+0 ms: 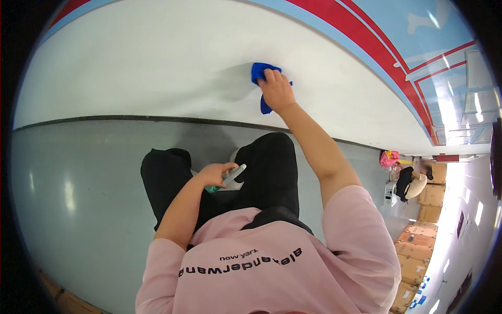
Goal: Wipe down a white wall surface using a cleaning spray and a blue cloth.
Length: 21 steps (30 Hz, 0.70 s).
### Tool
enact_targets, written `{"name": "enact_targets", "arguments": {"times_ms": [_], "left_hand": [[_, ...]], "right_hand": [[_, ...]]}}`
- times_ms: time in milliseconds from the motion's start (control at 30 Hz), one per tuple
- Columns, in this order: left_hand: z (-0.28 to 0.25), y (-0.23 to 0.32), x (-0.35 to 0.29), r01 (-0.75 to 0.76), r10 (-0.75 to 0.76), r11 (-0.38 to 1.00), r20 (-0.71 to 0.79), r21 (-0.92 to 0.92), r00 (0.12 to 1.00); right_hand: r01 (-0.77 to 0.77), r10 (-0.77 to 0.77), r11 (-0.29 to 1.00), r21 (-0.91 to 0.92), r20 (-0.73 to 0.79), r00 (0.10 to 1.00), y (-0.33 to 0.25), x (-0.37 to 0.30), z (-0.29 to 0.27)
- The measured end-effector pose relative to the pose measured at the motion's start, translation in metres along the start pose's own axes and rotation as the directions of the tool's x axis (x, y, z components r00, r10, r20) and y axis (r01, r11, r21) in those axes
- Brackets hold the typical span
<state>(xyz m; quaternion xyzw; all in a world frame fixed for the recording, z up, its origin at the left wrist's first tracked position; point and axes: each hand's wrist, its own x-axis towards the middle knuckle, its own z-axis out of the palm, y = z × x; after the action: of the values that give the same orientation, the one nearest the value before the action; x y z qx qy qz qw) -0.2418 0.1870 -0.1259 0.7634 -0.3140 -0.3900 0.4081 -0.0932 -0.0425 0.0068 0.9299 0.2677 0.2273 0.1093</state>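
Observation:
My right hand is stretched out to the white lower wall panel, its fingers closed on a blue cloth. The cloth lies bunched against the panel, and part of it hangs below my palm. My left hand is low between my knees, wrapped round a pale, slim object with a light tip. Something green shows under that hand; whether it belongs to the same object I cannot tell.
A dark strip runs where the panel meets the grey floor. Further right, another person crouches beside a pink bag and a white box. Stacked brown cartons line that side.

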Motion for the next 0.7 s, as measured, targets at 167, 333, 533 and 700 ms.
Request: {"name": "enact_targets", "arguments": {"times_ms": [167, 333, 533, 700], "left_hand": [[-0.002, -0.002, 0.003, 0.004, -0.005, 1.000, 0.057, 0.025, 0.998], [0.002, -0.001, 0.008, -0.002, -0.002, 0.999, 0.087, 0.041, 0.996], [-0.003, -0.001, 0.006, 0.047, -0.050, 0.998, 0.105, 0.034, 0.993], [-0.001, -0.001, 0.002, 0.053, -0.054, 0.999, 0.076, 0.013, 0.996]], "right_hand": [[0.032, -0.025, 0.997, -0.067, 0.092, 0.995, 0.016, -0.008, -0.012], [0.073, -0.077, 0.995, -0.074, -0.054, 0.996, -0.009, 0.020, -0.006], [0.096, -0.087, 0.992, -0.082, 0.105, 0.991, 0.007, -0.012, 0.000], [-0.112, 0.107, 0.993, -0.045, -0.100, 0.989, 0.032, -0.025, -0.012]]}}
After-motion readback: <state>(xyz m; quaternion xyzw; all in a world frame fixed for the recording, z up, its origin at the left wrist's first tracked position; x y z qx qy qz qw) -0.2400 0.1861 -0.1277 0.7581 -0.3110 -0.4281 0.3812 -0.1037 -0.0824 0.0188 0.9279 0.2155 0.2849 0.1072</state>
